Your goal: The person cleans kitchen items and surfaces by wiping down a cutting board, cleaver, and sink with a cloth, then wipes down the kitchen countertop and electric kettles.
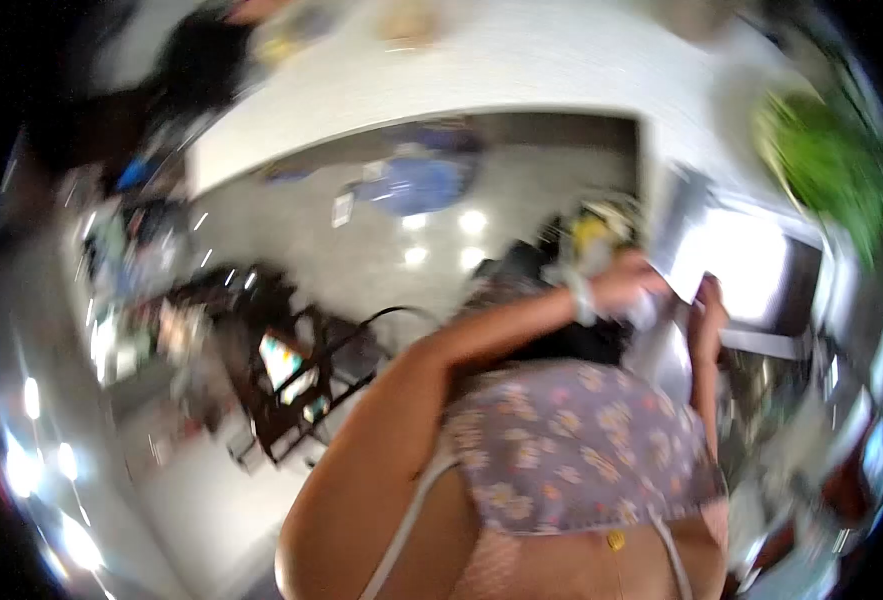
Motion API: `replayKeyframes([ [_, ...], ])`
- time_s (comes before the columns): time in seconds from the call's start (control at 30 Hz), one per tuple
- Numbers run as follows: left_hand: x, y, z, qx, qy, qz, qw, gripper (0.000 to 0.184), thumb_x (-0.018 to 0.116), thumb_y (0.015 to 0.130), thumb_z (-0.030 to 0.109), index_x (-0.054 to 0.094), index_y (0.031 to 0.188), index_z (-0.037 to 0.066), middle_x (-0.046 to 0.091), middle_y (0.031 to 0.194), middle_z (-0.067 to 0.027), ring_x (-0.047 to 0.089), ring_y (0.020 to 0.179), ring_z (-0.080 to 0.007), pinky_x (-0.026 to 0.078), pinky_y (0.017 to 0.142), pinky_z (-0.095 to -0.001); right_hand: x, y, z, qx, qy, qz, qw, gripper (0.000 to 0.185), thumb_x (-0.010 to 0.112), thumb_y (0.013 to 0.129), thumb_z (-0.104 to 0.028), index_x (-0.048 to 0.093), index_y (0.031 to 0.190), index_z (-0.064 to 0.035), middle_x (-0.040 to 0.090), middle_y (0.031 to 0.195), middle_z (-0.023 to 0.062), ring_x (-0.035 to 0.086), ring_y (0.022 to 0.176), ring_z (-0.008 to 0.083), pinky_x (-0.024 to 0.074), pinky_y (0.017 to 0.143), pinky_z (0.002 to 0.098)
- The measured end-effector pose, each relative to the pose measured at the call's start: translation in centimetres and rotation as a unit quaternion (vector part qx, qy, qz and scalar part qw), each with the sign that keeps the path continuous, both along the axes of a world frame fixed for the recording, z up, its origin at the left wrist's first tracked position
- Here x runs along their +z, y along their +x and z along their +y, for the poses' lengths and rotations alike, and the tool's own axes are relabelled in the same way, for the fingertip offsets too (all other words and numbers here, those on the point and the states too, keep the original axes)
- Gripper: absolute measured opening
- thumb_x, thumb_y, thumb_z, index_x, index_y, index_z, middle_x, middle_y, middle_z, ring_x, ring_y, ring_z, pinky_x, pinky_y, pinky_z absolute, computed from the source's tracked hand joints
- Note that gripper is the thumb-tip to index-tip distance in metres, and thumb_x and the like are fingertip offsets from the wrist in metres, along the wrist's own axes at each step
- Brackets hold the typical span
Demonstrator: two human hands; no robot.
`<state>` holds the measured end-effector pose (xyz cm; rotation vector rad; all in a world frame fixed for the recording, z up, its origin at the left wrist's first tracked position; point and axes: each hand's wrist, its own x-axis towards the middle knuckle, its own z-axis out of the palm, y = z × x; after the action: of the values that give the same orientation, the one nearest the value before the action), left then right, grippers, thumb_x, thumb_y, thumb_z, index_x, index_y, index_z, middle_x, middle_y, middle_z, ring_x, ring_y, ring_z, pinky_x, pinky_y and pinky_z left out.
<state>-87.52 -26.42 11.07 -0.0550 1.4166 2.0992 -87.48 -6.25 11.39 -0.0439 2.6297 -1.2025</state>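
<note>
The view is heavily smeared by motion. My left hand reaches across to the right, a pale band at its wrist, its fingers curled by a whitish translucent, plastic-like thing. My right hand is close beside it, fingers drawn together at the near edge of a bright white, box-like thing with a dark right side. What either hand grips is too blurred to name. Whether the hands touch the white thing I cannot tell.
Leafy greens lie on the white table at the right. A blue round thing is on the grey floor beyond. Dark chair-like furniture stands at the left. A flowered apron covers my front.
</note>
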Motion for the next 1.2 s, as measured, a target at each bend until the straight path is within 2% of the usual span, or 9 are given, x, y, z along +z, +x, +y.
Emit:
replayKeyframes([
  [0.07,1.4,-0.6,-0.8,0.010,-0.003,-0.181,0.983,0.019,0.059,0.085,0.019,0.066,0.093,0.004,0.061,0.085,-0.0047,0.058,0.073,-0.0120,0.046,0.063,-0.0264,0.4,3.0,1.3,0.028,0.071,0.009,0.997,0.016,0.054,0.079,0.002,0.063,0.091,-0.0013,0.061,0.105,0.0147,0.058,0.099,0.0303,0.0473,0.085,0.0368],
  [0.17,2.0,-1.2,-2.7,0.054,-0.083,-0.205,0.974,0.018,0.058,0.085,0.018,0.064,0.092,0.002,0.064,0.089,-0.0039,0.058,0.084,-0.0128,0.044,0.076,-0.0247,-2.2,4.6,2.5,0.098,0.111,0.047,0.988,0.017,0.052,0.076,0.000,0.061,0.090,-0.0024,0.058,0.105,0.0120,0.053,0.102,0.0319,0.0460,0.085,0.0381],
  [0.23,0.3,-0.7,-3.9,0.069,-0.067,-0.135,0.986,0.018,0.057,0.086,0.016,0.060,0.096,0.001,0.064,0.091,-0.0066,0.061,0.079,-0.0151,0.049,0.070,-0.0268,-1.9,2.1,1.2,0.087,0.090,0.039,0.991,0.015,0.052,0.075,-0.002,0.060,0.088,-0.0041,0.058,0.102,0.0110,0.053,0.099,0.0319,0.0462,0.082,0.0393],
  [0.6,2.4,-0.7,-3.7,0.174,-0.053,-0.185,0.966,0.008,0.056,0.085,0.008,0.061,0.091,0.005,0.061,0.086,-0.0031,0.055,0.082,-0.0119,0.043,0.077,-0.0253,-5.5,-10.7,-4.2,0.011,-0.008,0.215,0.977,0.008,0.056,0.076,-0.007,0.060,0.082,-0.0049,0.059,0.091,0.0101,0.055,0.091,0.0307,0.0455,0.078,0.0394],
  [0.87,2.7,-1.6,-3.7,0.156,-0.032,-0.198,0.967,0.012,0.058,0.085,0.010,0.058,0.090,0.000,0.062,0.090,-0.0091,0.058,0.082,-0.0150,0.047,0.077,-0.0266,-1.7,2.6,2.5,0.109,0.064,0.043,0.991,0.019,0.057,0.071,0.000,0.062,0.088,-0.0058,0.061,0.093,0.0094,0.058,0.089,0.0291,0.0491,0.077,0.0380],
  [0.97,2.5,-2.0,-3.8,0.147,-0.045,-0.181,0.972,0.011,0.058,0.085,0.012,0.058,0.089,0.001,0.061,0.089,-0.0085,0.057,0.080,-0.0144,0.047,0.075,-0.0265,-0.4,3.8,3.8,0.033,-0.078,-0.107,0.991,0.007,0.061,0.077,-0.001,0.062,0.083,-0.0032,0.061,0.090,0.0094,0.060,0.084,0.0227,0.0491,0.076,0.0326],
  [1.03,2.1,-2.3,-3.9,0.138,-0.066,-0.172,0.973,0.010,0.057,0.086,0.013,0.056,0.086,0.003,0.061,0.087,-0.0074,0.056,0.078,-0.0135,0.046,0.070,-0.0268,-0.7,5.0,4.7,-0.119,-0.363,-0.235,0.894,0.008,0.063,0.083,-0.003,0.063,0.091,-0.0054,0.063,0.098,0.0027,0.059,0.090,0.0122,0.0494,0.083,0.0307],
  [1.1,1.7,-2.7,-4.3,0.130,-0.065,-0.172,0.974,0.011,0.058,0.084,0.012,0.061,0.088,0.002,0.063,0.086,-0.0074,0.058,0.080,-0.0142,0.045,0.075,-0.0270,-0.4,5.9,4.6,-0.224,-0.647,-0.268,0.678,0.020,0.062,0.085,-0.004,0.059,0.104,-0.0063,0.062,0.104,0.0050,0.060,0.095,0.0144,0.0486,0.089,0.0305],
  [1.2,1.3,-3.0,-4.7,0.124,-0.057,-0.176,0.975,0.009,0.059,0.084,0.011,0.059,0.087,0.002,0.062,0.087,-0.0077,0.058,0.080,-0.0147,0.046,0.074,-0.0269,1.0,6.1,4.1,-0.234,-0.752,-0.264,0.556,0.024,0.062,0.085,-0.006,0.056,0.109,-0.0074,0.060,0.110,0.0051,0.057,0.105,0.0161,0.0445,0.098,0.0321],
])
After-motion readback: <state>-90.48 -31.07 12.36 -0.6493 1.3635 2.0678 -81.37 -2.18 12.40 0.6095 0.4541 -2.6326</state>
